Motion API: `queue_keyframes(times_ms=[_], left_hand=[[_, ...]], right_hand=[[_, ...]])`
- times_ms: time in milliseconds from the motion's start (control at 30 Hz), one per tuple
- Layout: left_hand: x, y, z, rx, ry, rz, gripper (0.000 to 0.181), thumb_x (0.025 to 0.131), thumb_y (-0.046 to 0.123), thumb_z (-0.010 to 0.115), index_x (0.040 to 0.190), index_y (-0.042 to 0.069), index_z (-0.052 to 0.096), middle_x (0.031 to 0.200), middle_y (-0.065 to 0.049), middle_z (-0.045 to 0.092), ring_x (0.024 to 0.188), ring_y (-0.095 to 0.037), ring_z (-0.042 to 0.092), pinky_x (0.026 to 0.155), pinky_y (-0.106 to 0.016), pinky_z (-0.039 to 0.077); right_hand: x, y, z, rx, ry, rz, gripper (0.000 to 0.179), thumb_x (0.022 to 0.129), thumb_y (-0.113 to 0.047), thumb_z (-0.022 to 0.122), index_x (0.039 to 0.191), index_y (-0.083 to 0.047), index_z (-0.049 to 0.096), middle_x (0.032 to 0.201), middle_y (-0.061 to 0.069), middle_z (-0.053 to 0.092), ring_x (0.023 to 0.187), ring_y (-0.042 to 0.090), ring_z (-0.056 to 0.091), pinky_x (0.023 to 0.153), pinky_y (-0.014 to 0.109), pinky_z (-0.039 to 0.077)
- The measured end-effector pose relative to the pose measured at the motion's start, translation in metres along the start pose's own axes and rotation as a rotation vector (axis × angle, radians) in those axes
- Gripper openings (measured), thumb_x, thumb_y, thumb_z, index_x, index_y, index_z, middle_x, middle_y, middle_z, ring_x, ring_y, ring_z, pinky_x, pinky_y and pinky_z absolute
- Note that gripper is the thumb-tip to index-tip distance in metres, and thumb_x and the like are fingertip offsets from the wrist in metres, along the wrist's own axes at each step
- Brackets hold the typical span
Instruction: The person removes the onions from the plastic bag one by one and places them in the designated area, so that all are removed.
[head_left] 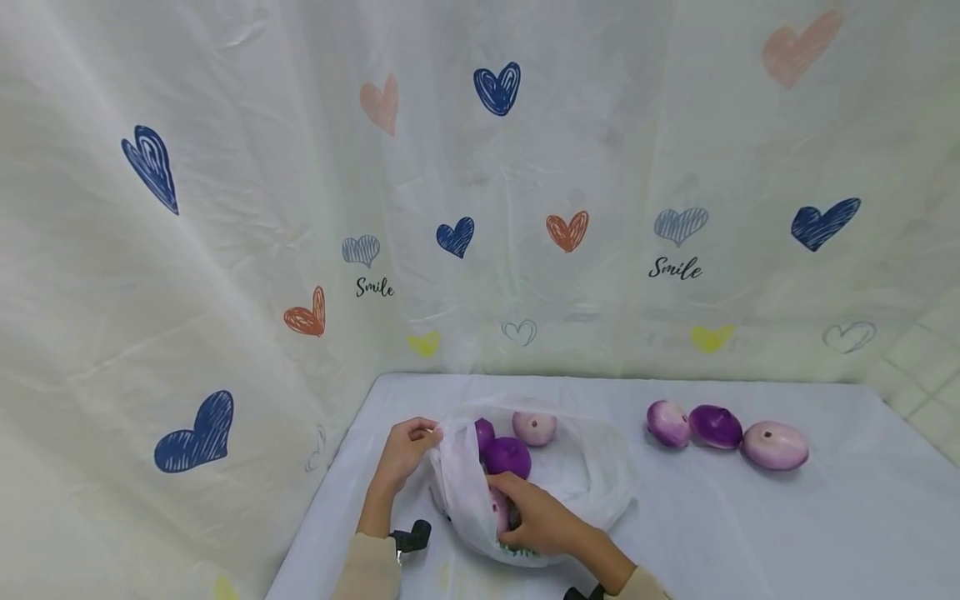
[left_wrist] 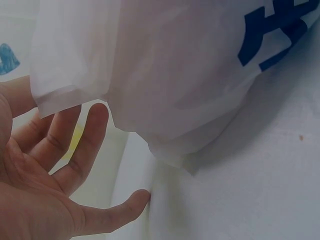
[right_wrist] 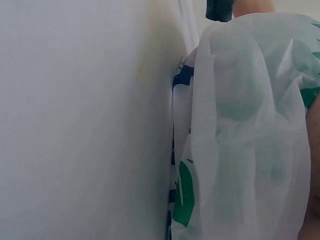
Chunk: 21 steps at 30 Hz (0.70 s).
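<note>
A thin white plastic bag (head_left: 600,483) lies open on the table with several purple and pink onions inside, among them a dark purple onion (head_left: 508,458) and a pale pink onion (head_left: 535,427). At the bag's left rim my left hand (head_left: 405,454) pinches the plastic. In the left wrist view, the other fingers of that hand (left_wrist: 65,150) spread loosely below the bag's edge. My right hand (head_left: 536,517) reaches into the bag's mouth, its thumb and fingers curled round a pink onion (head_left: 499,510). The bag (right_wrist: 250,130) fills much of the right wrist view, where the right hand's fingers are hidden.
Three more onions lie in a row on the right of the white-covered table (head_left: 712,533): a pink-purple onion (head_left: 668,423), a dark purple onion (head_left: 716,427) and a pale onion (head_left: 776,445). A curtain (head_left: 480,167) printed with hearts hangs behind and left of the table.
</note>
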<state>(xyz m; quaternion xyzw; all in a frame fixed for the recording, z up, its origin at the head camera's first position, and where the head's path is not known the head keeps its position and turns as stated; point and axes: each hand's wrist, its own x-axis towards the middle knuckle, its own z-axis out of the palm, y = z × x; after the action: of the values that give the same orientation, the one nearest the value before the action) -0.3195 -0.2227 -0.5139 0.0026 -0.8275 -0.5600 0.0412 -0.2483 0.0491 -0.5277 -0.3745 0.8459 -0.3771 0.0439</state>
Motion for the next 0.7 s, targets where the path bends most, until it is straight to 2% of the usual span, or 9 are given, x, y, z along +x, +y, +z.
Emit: queue_keyframes(times_ms=[267,467,700], left_hand=[[0.0005,-0.0020,0.0004,-0.009,0.000,0.015,0.017,0.096,0.020,0.072,0.105,0.006,0.073,0.083,-0.006,0.068,0.080,-0.018,0.059,0.076,-0.033,0.048],[-0.0003,-0.0002,0.0000,-0.005,-0.004,0.022,0.018,0.096,0.020,0.072,0.106,0.005,0.073,0.084,-0.006,0.068,0.081,-0.018,0.059,0.077,-0.034,0.050],[-0.0010,0.0008,-0.0001,-0.011,-0.002,0.024,0.016,0.095,0.018,0.072,0.106,0.005,0.074,0.083,-0.006,0.068,0.080,-0.018,0.059,0.078,-0.035,0.050]], right_hand=[[-0.0002,-0.0018,0.0015,-0.060,0.038,0.035,0.076,0.074,-0.015,0.086,0.143,-0.021,0.054,0.118,-0.008,0.053,0.101,0.004,0.053,0.093,0.026,0.049],[-0.0022,-0.0029,0.0015,-0.065,0.067,0.044,0.076,0.073,-0.015,0.088,0.141,-0.024,0.054,0.115,-0.008,0.050,0.102,0.007,0.054,0.094,0.029,0.051],[-0.0062,-0.0065,-0.0037,-0.072,0.095,0.055,0.074,0.074,-0.022,0.090,0.139,-0.024,0.054,0.116,-0.006,0.049,0.100,0.009,0.054,0.086,0.027,0.050]])
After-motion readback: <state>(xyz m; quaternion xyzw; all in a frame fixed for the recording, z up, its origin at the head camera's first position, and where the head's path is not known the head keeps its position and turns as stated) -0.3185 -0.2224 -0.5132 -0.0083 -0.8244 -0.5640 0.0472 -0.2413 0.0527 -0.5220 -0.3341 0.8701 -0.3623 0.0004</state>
